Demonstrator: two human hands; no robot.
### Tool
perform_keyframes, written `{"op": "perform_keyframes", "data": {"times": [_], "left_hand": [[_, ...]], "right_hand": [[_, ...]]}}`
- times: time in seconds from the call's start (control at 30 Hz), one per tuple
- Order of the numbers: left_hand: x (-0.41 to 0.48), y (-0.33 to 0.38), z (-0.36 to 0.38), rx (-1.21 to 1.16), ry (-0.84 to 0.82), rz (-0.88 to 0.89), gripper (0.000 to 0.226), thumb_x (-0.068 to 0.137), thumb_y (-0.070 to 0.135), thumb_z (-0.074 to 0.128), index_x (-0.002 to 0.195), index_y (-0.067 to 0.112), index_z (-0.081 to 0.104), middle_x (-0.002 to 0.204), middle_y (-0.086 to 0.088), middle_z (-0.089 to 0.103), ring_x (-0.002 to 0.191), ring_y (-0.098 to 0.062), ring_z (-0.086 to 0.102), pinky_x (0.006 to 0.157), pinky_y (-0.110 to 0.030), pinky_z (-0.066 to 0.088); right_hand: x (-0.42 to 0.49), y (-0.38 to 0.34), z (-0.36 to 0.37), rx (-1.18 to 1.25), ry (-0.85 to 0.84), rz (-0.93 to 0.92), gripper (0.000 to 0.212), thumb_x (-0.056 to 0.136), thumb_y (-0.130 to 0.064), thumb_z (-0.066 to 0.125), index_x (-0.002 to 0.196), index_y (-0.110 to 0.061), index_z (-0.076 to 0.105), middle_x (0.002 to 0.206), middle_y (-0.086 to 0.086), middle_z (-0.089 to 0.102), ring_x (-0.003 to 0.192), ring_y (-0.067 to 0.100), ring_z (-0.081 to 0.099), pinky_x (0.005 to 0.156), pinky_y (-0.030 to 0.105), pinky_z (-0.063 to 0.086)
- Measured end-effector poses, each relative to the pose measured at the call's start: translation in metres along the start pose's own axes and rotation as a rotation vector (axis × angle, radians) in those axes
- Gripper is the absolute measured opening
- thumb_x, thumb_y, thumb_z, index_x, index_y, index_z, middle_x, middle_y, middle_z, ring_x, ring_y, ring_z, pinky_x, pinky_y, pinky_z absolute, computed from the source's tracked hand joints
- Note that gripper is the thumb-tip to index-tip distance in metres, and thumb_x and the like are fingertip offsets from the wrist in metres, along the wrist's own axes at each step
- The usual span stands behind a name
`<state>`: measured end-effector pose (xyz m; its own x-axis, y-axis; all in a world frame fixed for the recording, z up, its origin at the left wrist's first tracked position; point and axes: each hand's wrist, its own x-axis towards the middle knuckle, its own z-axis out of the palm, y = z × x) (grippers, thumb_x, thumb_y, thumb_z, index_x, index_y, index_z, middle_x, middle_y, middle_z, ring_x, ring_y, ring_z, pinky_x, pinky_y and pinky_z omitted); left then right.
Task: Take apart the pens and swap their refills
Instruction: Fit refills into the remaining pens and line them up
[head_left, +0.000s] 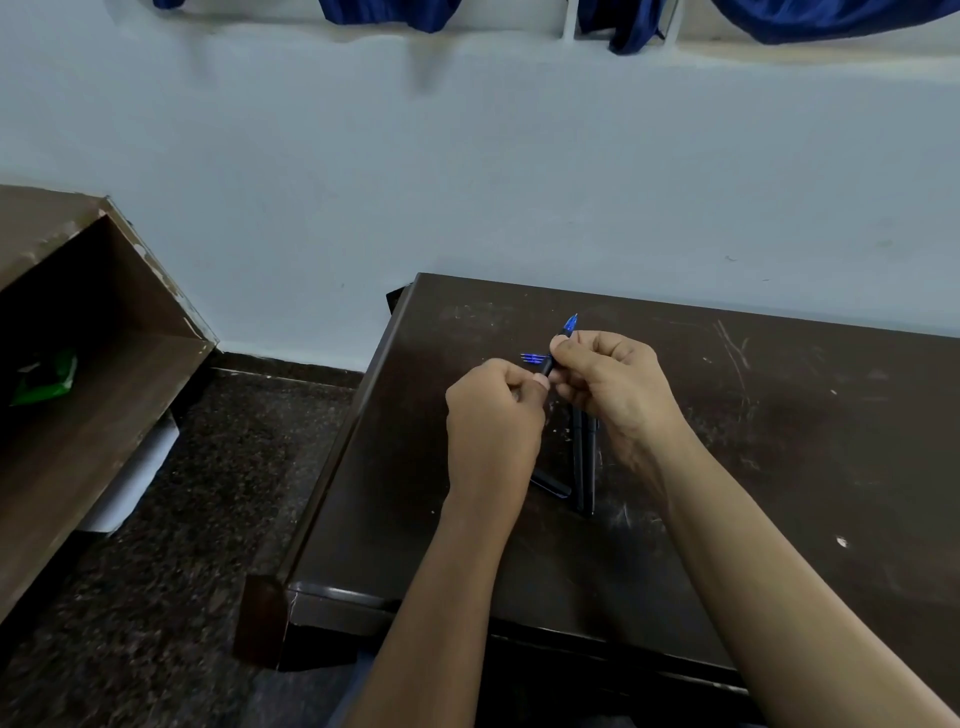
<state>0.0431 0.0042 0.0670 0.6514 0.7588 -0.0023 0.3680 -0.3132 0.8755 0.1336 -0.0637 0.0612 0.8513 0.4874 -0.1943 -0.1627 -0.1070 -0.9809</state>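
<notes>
Both hands hold one black pen with a blue tip (569, 326) above the dark table (779, 441). My left hand (493, 415) pinches the pen's black barrel near its lower end. My right hand (613, 384) grips the upper part, and the blue tip points up and away from it. Blue pen tips (534, 357) lie on the table just behind my hands. Two black pen bodies (584, 462) lie side by side under my right wrist. A short black piece (550, 486) lies to their left, partly hidden by my left wrist.
The table's left edge (353, 441) drops to a dark speckled floor. A brown wooden shelf unit (78, 364) with a green packet (44, 376) inside stands at the left. A pale wall runs behind the table.
</notes>
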Motion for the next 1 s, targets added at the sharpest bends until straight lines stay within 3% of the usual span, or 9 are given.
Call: {"op": "perform_keyframes", "data": {"times": [0.17,0.27,0.33,0.4,0.5,0.6,0.7,0.9,1.0], "left_hand": [[0.002,-0.003,0.002,0.044,-0.032,-0.001,0.017,0.094,0.026,0.054,0.099,0.01,0.056,0.089,0.003,0.057,0.063,0.0,0.049,0.054,0.004,0.038],[0.002,-0.004,0.005,0.078,-0.124,-0.045,0.029,0.1,0.024,0.038,0.093,0.008,0.062,0.088,-0.003,0.067,0.073,-0.009,0.063,0.06,-0.009,0.047],[0.001,-0.002,0.004,0.044,-0.124,-0.046,0.025,0.097,0.023,0.045,0.095,0.01,0.066,0.09,-0.005,0.07,0.08,-0.015,0.068,0.067,-0.023,0.053],[-0.001,-0.002,0.002,0.035,-0.074,-0.012,0.013,0.091,0.024,0.058,0.092,0.012,0.065,0.084,0.001,0.068,0.074,-0.009,0.065,0.062,-0.018,0.049],[-0.002,-0.002,0.0,0.026,-0.049,0.02,0.008,0.089,0.021,0.063,0.087,0.016,0.057,0.079,0.006,0.061,0.066,-0.003,0.057,0.056,-0.012,0.041],[-0.002,0.001,0.003,-0.012,-0.102,0.001,0.016,0.096,0.016,0.046,0.085,0.012,0.058,0.089,-0.007,0.069,0.078,-0.017,0.066,0.063,-0.019,0.047],[-0.003,0.003,0.005,-0.026,-0.129,-0.014,0.025,0.097,0.014,0.039,0.086,0.007,0.06,0.092,-0.012,0.069,0.084,-0.025,0.067,0.066,-0.024,0.049],[-0.001,0.001,0.004,-0.072,-0.148,-0.024,0.026,0.098,0.014,0.038,0.079,0.019,0.055,0.081,0.003,0.064,0.068,-0.004,0.056,0.055,-0.007,0.04],[-0.001,0.0,0.006,-0.062,-0.16,-0.012,0.029,0.099,0.016,0.036,0.076,0.021,0.052,0.081,0.002,0.062,0.068,-0.006,0.054,0.059,-0.011,0.04]], "right_hand": [[-0.001,0.002,0.002,0.011,-0.011,-0.004,0.025,0.087,-0.018,0.065,0.083,0.007,0.065,0.054,-0.001,0.06,0.058,0.011,0.052,0.07,0.03,0.049],[-0.002,0.002,0.003,0.004,-0.014,0.0,0.021,0.087,-0.018,0.066,0.083,0.003,0.066,0.059,0.004,0.06,0.055,0.01,0.053,0.064,0.026,0.048],[-0.002,0.002,0.002,-0.004,-0.009,0.007,0.021,0.087,-0.018,0.066,0.084,0.003,0.065,0.057,0.004,0.059,0.055,0.012,0.052,0.064,0.027,0.048],[-0.002,0.003,0.001,-0.013,-0.004,0.01,0.024,0.085,-0.021,0.068,0.083,0.003,0.065,0.059,0.004,0.06,0.061,0.018,0.051,0.068,0.032,0.048],[-0.003,0.001,-0.001,-0.027,-0.026,0.014,0.023,0.082,-0.027,0.071,0.08,-0.005,0.064,0.067,0.006,0.061,0.067,0.02,0.054,0.074,0.036,0.05],[-0.005,-0.004,-0.002,0.08,-0.145,0.083,0.015,0.089,-0.023,0.064,0.092,-0.007,0.063,0.072,0.004,0.063,0.065,0.015,0.058,0.071,0.032,0.052],[-0.005,-0.011,-0.005,0.25,-0.205,0.145,0.02,0.094,-0.006,0.051,0.107,-0.005,0.066,0.103,0.01,0.071,0.079,0.02,0.061,0.068,0.026,0.054],[-0.005,-0.005,-0.008,0.186,-0.139,0.092,0.009,0.086,-0.017,0.068,0.09,-0.01,0.071,0.095,0.009,0.07,0.074,0.016,0.064,0.073,0.026,0.053],[-0.003,-0.007,-0.01,0.288,-0.186,0.16,0.014,0.091,-0.017,0.061,0.1,-0.012,0.069,0.103,0.009,0.071,0.082,0.018,0.068,0.079,0.028,0.056]]}}
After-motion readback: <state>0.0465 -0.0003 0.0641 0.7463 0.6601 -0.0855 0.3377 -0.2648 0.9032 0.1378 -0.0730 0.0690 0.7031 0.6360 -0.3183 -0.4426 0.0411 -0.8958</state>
